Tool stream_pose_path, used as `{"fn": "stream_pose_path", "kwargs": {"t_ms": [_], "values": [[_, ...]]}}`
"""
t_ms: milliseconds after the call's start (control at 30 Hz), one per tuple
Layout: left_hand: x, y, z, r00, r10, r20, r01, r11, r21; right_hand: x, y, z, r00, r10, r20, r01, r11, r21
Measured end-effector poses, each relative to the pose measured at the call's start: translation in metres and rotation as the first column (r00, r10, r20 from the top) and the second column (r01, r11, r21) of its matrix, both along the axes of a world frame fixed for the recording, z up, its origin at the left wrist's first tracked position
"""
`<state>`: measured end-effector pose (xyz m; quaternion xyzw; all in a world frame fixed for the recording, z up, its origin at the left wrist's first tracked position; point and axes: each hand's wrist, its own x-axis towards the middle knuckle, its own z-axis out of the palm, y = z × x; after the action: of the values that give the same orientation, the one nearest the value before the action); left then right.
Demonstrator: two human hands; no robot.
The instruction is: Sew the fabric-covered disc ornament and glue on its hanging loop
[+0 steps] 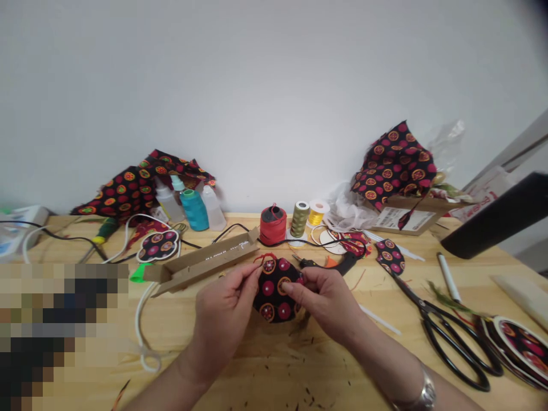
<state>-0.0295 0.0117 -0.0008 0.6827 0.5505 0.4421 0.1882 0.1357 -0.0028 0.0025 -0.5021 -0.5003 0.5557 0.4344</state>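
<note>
A round black fabric piece with red and orange circle patterns and small shiny dots is held up in front of me. My right hand grips its right side, thumb on the front and fingers behind the edge. At the upper left edge, my left hand has thumb and forefinger pinched together on a red cord, which curves along the top of the piece. Whether those fingertips also grip the fabric is hard to see. Just behind the hands lies a long open cardboard box.
Black scissors lie at right, near a white pen and patterned discs. Spools of red, olive and yellow thread stand behind. A black glue gun and its cable lie there. Squeeze bottles stand back left.
</note>
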Motion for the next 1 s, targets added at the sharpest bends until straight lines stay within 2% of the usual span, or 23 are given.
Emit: {"fn": "stream_pose_path", "kwargs": {"t_ms": [133,267,367,467,567,600,667,700,767,800,833,867,933,967,1000], "values": [[-0.001,0.002,-0.006,0.980,0.029,-0.197,-0.001,0.990,0.142,0.000,-0.001,0.002,0.998,0.004,0.059,-0.005,1.000,0.017],[-0.001,0.003,-0.006,0.968,0.082,-0.239,-0.040,0.984,0.174,0.001,-0.001,0.002,0.995,-0.001,0.097,-0.002,1.000,0.031],[-0.001,0.005,-0.003,0.975,0.113,-0.192,-0.088,0.987,0.135,0.001,-0.001,0.003,0.997,0.014,0.072,-0.015,1.000,0.017],[-0.002,0.006,0.001,0.992,0.110,-0.059,-0.108,0.993,0.047,0.002,0.001,0.006,1.000,-0.007,0.008,0.007,1.000,-0.004],[-0.005,0.002,0.003,0.995,0.067,0.078,-0.075,0.992,0.103,0.007,0.004,0.009,0.996,-0.061,-0.060,0.061,0.998,-0.001],[-0.006,-0.001,0.003,0.996,0.026,0.082,-0.039,0.987,0.154,0.009,0.006,0.010,0.994,-0.082,-0.078,0.083,0.997,0.004],[-0.007,-0.008,0.001,0.984,-0.178,-0.021,0.177,0.950,0.257,0.013,0.008,0.010,0.986,-0.125,-0.115,0.127,0.992,0.012],[-0.007,-0.012,0.000,0.947,-0.296,-0.124,0.320,0.902,0.289,0.015,0.010,0.010,0.981,-0.143,-0.135,0.146,0.989,0.014],[-0.005,-0.018,-0.004,0.787,-0.514,-0.341,0.609,0.735,0.299,0.018,0.011,0.010,0.970,-0.166,-0.177,0.170,0.985,0.011],[-0.004,-0.019,-0.005,0.741,-0.537,-0.404,0.662,0.684,0.306,0.019,0.011,0.011,0.965,-0.168,-0.203,0.173,0.985,0.006],[-0.002,-0.020,-0.007,0.711,-0.546,-0.444,0.691,0.659,0.297,0.020,0.012,0.012,0.959,-0.167,-0.229,0.171,0.985,-0.001],[-0.001,-0.019,-0.008,0.723,-0.523,-0.451,0.675,0.674,0.300,0.021,0.011,0.014,0.954,-0.164,-0.252,0.167,0.986,-0.010],[0.001,-0.013,-0.008,0.838,-0.392,-0.379,0.520,0.784,0.339,0.022,0.010,0.018,0.942,-0.159,-0.295,0.155,0.987,-0.035],[0.001,-0.008,-0.008,0.919,-0.246,-0.307,0.360,0.841,0.404,0.023,0.010,0.020,0.937,-0.156,-0.313,0.147,0.988,-0.050],[0.001,-0.004,-0.008,0.970,-0.096,-0.222,0.196,0.851,0.487,0.023,0.009,0.021,0.933,-0.150,-0.326,0.136,0.988,-0.067]]}}
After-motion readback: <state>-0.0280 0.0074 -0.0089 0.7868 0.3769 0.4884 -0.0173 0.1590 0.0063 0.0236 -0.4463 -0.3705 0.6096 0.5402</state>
